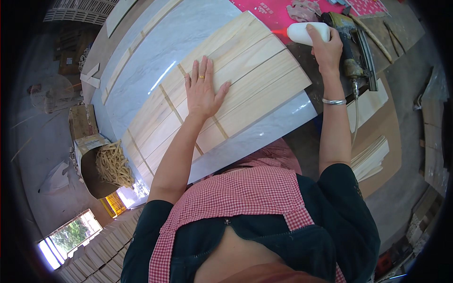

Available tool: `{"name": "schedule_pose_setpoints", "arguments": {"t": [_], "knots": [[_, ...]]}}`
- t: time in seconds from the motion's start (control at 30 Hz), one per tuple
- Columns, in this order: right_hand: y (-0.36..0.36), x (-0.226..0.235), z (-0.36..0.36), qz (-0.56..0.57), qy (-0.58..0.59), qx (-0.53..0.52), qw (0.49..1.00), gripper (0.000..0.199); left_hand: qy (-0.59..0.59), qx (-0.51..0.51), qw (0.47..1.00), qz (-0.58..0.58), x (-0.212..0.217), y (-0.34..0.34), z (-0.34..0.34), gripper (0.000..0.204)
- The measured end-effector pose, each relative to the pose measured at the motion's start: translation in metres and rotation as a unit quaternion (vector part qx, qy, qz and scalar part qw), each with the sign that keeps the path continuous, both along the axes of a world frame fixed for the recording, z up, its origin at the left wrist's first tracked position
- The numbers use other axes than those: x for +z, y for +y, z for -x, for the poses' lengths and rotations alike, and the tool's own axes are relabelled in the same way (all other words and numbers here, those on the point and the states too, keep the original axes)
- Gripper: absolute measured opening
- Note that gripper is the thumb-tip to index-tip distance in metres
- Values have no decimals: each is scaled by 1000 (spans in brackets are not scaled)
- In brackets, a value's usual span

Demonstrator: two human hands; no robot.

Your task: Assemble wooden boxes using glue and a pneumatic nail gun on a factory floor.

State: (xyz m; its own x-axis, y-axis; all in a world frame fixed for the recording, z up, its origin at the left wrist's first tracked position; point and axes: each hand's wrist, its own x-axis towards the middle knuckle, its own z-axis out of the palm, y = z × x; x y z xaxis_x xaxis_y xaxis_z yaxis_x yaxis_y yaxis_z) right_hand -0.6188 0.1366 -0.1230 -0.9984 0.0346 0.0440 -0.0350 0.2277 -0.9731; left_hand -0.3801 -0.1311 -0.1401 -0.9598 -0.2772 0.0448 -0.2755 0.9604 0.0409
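My left hand (203, 89) lies flat with spread fingers on a stack of pale wooden boards (255, 70). Thin tan bands (171, 104) cross the boards towards their left part. At the upper right my right hand (325, 49) is wrapped round a white squeeze bottle (302, 33). The bottle is tilted on its side, and its red nozzle (279, 32) points left at the far right corner of the boards. Just right of that hand lies a nail gun (351, 52) with a hose at its lower end.
The boards lie on a glossy marbled tabletop (155, 52). A pink cloth (283, 12) covers the far side. To the left, a box (92, 174) holds coiled tan bands (114, 165). Thin wooden pieces (373, 158) lie on a brown board at the right. A fan (53, 94) stands farther left.
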Motion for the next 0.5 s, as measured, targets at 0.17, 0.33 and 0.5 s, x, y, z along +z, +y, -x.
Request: {"name": "schedule_pose_setpoints", "arguments": {"t": [0.17, 0.33, 0.5], "knots": [[15, -1, -8, -17, 11, -7, 1000, 61, -1, -1, 1000, 5, -1, 0, 0, 85], [30, 7, -20, -24, 2, -11, 1000, 61, 2, -3, 1000, 3, 0, -1, 0, 86], [48, 0, -25, -21, -2, -17, 1000, 60, 7, -7, 1000, -3, -1, -2, 0, 86]]}}
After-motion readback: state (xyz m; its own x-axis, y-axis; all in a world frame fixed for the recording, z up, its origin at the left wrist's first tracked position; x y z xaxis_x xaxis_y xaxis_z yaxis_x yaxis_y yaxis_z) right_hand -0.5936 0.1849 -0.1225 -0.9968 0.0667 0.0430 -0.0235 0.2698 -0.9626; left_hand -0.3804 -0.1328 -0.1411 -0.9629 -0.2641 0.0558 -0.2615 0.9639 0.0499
